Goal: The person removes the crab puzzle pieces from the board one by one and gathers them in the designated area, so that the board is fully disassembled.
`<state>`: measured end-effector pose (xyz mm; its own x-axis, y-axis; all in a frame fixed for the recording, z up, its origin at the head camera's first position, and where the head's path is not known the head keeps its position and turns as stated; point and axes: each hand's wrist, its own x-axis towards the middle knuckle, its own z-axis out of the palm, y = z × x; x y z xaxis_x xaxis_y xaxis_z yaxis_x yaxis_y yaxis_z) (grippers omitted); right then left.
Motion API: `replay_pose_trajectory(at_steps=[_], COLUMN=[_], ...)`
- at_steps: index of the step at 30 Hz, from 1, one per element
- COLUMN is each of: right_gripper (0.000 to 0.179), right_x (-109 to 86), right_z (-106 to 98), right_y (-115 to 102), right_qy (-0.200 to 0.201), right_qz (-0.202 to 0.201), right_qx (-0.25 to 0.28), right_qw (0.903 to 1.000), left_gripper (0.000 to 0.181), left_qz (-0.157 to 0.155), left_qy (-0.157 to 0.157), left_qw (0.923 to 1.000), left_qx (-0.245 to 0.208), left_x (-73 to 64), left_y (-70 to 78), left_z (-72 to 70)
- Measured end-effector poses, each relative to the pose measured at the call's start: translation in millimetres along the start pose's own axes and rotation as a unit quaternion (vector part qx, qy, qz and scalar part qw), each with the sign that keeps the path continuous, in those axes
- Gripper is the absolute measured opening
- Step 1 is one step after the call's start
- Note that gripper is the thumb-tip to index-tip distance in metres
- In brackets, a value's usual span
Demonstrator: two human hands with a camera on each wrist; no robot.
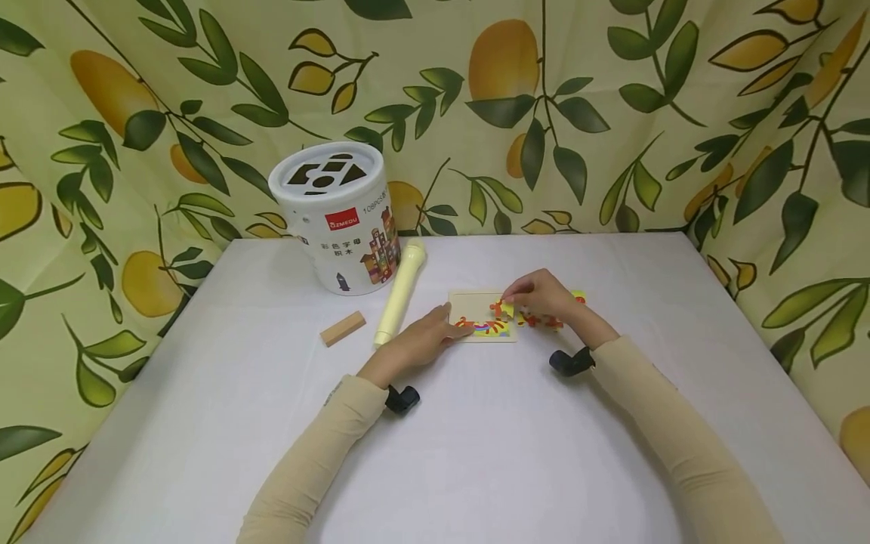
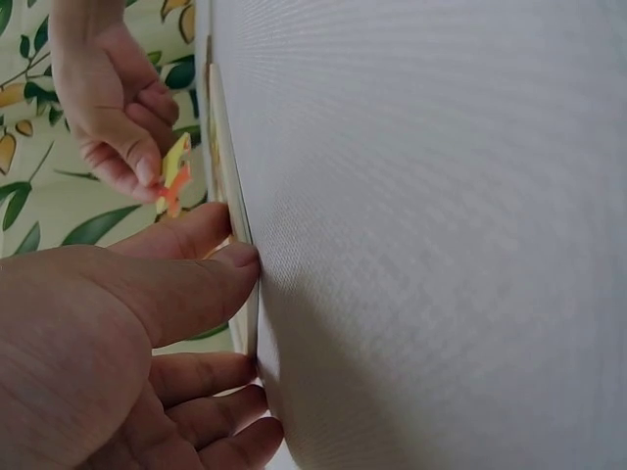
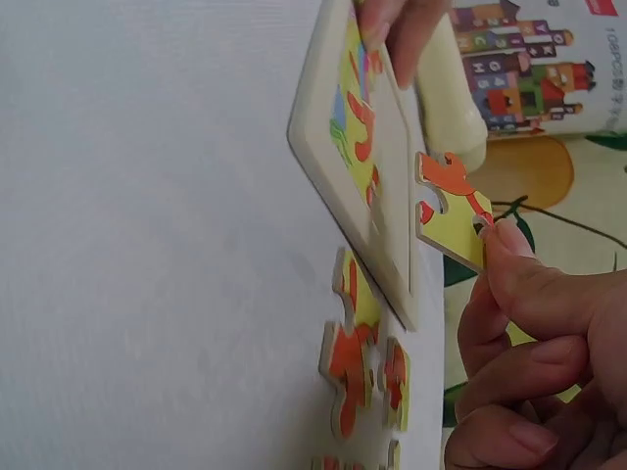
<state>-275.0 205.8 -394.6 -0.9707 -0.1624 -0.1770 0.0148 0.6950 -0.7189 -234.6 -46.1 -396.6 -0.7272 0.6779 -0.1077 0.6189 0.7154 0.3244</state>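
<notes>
Piece (image 3: pixel 456 215) pinched by right hand (image 1: pixel 544 293); wooden block (image 1: pixel 343 329) — head view only.

Head view high, forward and downward; wrist views low, close, puzzle piece (image 3: pixel 457 211) in both.

And here's the right hand (image 3: pixel 563 323), thumb pinching a puzzle piece (image 3: pixel 458 220), yellow splashed with orange-red, right out at the fingertips! The other fingers curl in beside that thumb. Just past the piece, and apart from it, lies the pale tray (image 3: pixel 315 127), and over at its far end the left hand (image 3: pixel 416 29) has a fingertip touching the picture pieces (image 3: pixel 358 108) inside! Closer to the right hand, loose pieces (image 3: pixel 348 362) lie on the white tabletop (image 3: pixel 147 235). Beyond the left hand, a cream rod (image 3: pixel 451 98), then a white container (image 3: pixel 598 98) printed with colourful blocks!
</notes>
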Motion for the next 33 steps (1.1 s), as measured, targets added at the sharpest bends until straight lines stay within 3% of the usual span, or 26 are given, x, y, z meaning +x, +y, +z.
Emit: replay_pose_trajectory(at_steps=[9,17,21,33], right_gripper=[0.028,0.038,0.041,0.032], right_x=[-12.4,-36.9,-40.7,-44.3], right_z=[-31.7,-69.1,-71.0,-62.1], right_y=[30.6,73.7,80.2,76.5], right_qy=[0.010,0.003,-0.005,0.021], right_qz=[0.056,0.070,0.090,0.083], right_qx=[0.001,-0.026,-0.038,-0.077], right_qw=[0.9984,0.9972,0.9952,0.9934], left_gripper=[0.037,0.037,0.037,0.034], left_qz=[0.000,0.003,0.003,0.015], left_qy=[0.009,0.015,0.020,0.037], left_qw=[0.9999,0.9997,0.9995,0.9988], left_qx=[-0.011,-0.021,-0.024,-0.029], left_x=[-4.1,-2.6,-3.1,-3.5], left_y=[-0.8,1.2,1.4,0.3], left_z=[2.2,1.2,0.3,4.0])
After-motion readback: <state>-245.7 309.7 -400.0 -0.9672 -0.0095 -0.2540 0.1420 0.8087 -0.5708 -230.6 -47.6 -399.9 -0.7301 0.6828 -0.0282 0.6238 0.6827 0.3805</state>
